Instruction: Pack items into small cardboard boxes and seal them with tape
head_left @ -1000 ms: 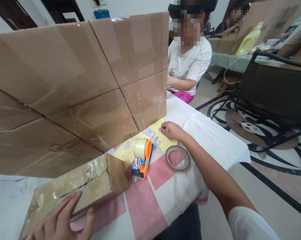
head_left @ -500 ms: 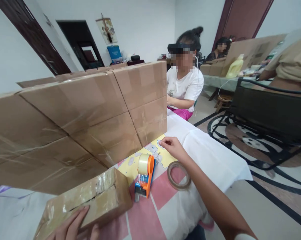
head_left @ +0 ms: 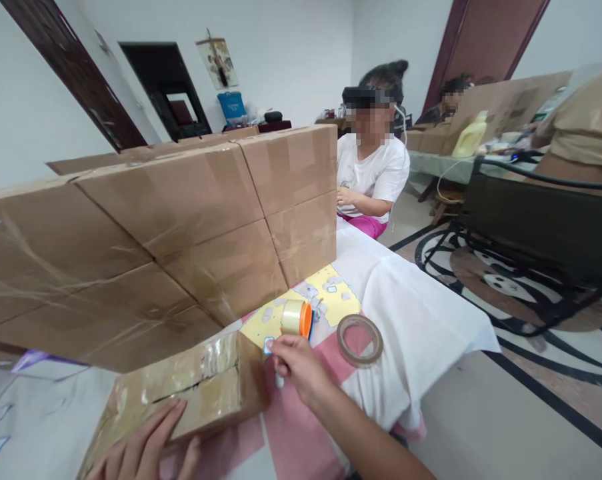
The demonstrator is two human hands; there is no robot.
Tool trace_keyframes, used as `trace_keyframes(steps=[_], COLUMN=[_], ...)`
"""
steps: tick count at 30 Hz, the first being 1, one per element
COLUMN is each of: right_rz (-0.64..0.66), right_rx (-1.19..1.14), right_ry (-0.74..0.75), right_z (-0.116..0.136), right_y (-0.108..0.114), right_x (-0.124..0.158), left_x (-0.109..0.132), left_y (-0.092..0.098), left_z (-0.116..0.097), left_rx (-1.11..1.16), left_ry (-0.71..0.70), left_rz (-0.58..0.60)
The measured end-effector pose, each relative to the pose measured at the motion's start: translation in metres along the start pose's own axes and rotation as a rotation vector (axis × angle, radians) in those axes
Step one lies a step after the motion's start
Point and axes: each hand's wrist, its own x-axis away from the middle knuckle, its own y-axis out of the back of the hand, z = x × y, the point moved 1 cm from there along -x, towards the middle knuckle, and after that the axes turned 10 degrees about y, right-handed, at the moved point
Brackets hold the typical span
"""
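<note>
A taped cardboard box (head_left: 205, 380) lies in front of me, an open slit running along its taped top. My left hand (head_left: 145, 443) rests on its near edge, fingers stretched out over the top and thumb by the near side. Just off the box's right end, my right hand (head_left: 298, 367) is closed in a pinch on a small white sticker (head_left: 269, 345) with a blue border. Behind that hand sits an orange tape dispenser (head_left: 305, 320) with a roll of clear tape (head_left: 293, 316), its lower part hidden. A brown tape roll (head_left: 359, 341) lies flat to the right.
Stacked cardboard boxes (head_left: 205, 227) form a wall along the far side of the cloth-covered table (head_left: 405, 313). Another similar blue-edged square (head_left: 332, 289) lies on the cloth. Across the table sits a person in a white shirt (head_left: 375, 167). A black chair (head_left: 535, 233) stands at right.
My right hand has moved left and nearer, from beyond the tape dispenser to beside the box's right end. My left hand stays on the box. The view has shifted slightly.
</note>
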Motion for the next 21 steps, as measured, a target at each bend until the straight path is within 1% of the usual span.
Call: trace_keyframes(steps=[4,8,10,13,15,21], right_rz=[-0.052,-0.053,-0.027,-0.005,-0.012,-0.004], right_rx=[0.001,0.165,0.242,0.297,0.317,0.275], right_ry=[0.033,0.193,0.234,0.223,0.221,0.213], right_z=[-0.008,-0.018,-0.023,-0.029,-0.032,-0.046], right_y=[-0.003,-0.009,-0.013,-0.018,-0.020,-0.018], right_x=[0.010,0.015,0.017,0.018,0.019,0.018], left_x=[0.002,0.004,0.005,0.006,0.006,0.006], left_y=[0.004,0.004,0.003,0.003,0.003,0.004], left_z=[0.002,-0.003,-0.004,-0.004,-0.005,-0.008], left_rx=[0.041,0.077,0.086,0.094,0.094,0.115], left_ry=[0.035,0.084,0.113,0.145,0.160,0.185], left_rz=[0.025,0.038,0.054,0.074,0.074,0.076])
